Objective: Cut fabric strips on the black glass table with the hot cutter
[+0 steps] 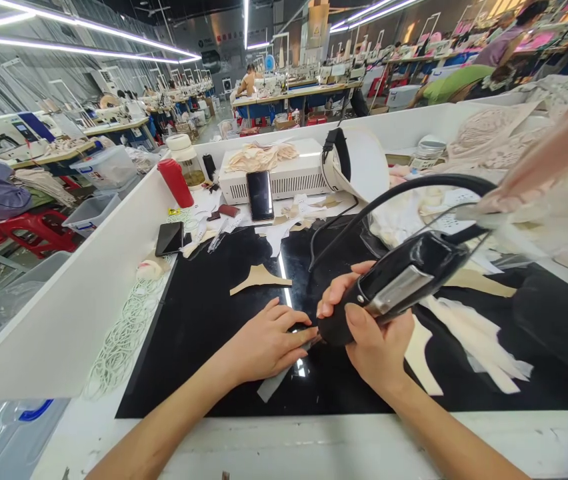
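Note:
My right hand is wrapped round a black corded hand tool with a metal lever on its side. The tool leans with its lower end near the black work surface; its exact kind is unclear. My left hand lies palm down with fingers stretched out, touching a thin greyish strip beside the tool's tip. The fingertips and the tip almost meet, and the contact point is partly hidden. Beyond my left hand rests a beige curved cut piece. More pale cut fabric pieces lie right of my right hand.
A blurred arm of another person reaches in from the right over the thick black cable. A phone leans against a white vented box. Pale cord is heaped along the left wall. Fabric piles fill the right.

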Tool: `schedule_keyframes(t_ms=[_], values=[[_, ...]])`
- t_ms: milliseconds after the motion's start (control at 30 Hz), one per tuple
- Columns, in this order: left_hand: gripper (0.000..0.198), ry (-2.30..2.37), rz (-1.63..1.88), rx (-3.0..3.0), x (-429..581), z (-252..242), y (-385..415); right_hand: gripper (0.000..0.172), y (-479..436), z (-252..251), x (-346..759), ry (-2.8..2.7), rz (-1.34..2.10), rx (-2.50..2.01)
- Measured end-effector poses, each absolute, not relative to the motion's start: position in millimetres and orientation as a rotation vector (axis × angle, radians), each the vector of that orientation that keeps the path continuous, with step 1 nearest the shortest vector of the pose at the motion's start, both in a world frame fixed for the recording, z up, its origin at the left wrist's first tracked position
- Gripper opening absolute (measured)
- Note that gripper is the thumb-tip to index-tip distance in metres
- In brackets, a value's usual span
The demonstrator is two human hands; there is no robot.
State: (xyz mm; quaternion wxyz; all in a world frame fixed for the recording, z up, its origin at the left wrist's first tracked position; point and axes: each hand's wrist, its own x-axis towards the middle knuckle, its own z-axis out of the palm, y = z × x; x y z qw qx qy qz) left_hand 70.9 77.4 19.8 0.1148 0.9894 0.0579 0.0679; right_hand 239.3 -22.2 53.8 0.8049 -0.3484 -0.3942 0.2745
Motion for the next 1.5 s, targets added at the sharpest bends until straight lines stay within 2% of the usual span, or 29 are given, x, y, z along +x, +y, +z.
schedule_keyframes(t_ms=[233, 333, 467, 533, 600, 667, 700, 833, 967, 1100, 1200, 1300, 1433, 1500], values=[[0.044, 0.268, 0.179, 2.649, 63.7, 33.8, 80.1, 0.046, -21.7, 62.4, 242.3, -0.854, 0.555, -0.786], [0.034, 0.458, 0.277, 2.605, 51.5, 36.9, 79.1, 0.05, -24.3, 68.4, 251.0, -0.908, 0.495, -0.885], [0.022, 0.641, 0.341, 2.575, 37.4, 29.0, 75.7, 0.033, -29.1, 74.1, 271.1, -1.053, 0.23, -1.225], [0.016, 0.658, 0.36, 2.537, 34.9, 24.3, 73.6, 0.03, -30.9, 74.7, 280.0, -1.092, 0.061, -1.401], [0.01, 0.677, 0.383, 2.485, 35.0, 21.7, 71.5, 0.035, -32.7, 73.9, 284.7, -1.044, 0.002, -1.431], [0.009, 0.701, 0.405, 2.425, 36.6, 21.1, 69.7, 0.048, -35.6, 72.0, 285.3, -0.97, -0.005, -1.313], [0.009, 0.711, 0.413, 2.397, 37.5, 21.4, 69.0, 0.048, -37.6, 70.6, 284.4, -0.965, -0.026, -1.247], [0.013, 0.69, 0.466, 2.34, 40.1, 22.6, 66.8, 0.015, -44.1, 56.1, 275.4, -1.373, -0.174, -1.204], [0.01, 0.69, 0.484, 2.336, 41.7, 21.6, 64.1, 0.028, -35.6, 20.7, 261.6, -1.89, -0.068, -1.245], [0.008, 0.788, 0.412, 2.28, 43.3, 22.3, 61.8, 0.019, -23.3, -9.2, 254.7, -1.974, -0.001, -1.263], [0.008, 0.808, 0.41, 2.214, 45.1, 24.8, 61.5, 0.011, -23.3, -8.4, 255.3, -1.928, 0.113, -1.296], [0.001, 0.799, 0.495, 1.961, 48.6, 24.1, 62.8, 0.021, -24.7, 5.8, 256.1, -1.833, 0.342, -1.328], [0.039, 0.775, 0.583, 1.499, 54.3, 18.0, 67.7, 0.025, -14.0, 20.0, 255.9, -1.675, 0.434, -1.311], [0.044, 0.801, 0.609, 1.452, 56.5, 16.7, 72.8, 0.025, -2.8, 21.9, 255.9, -1.621, 0.407, -1.328]])
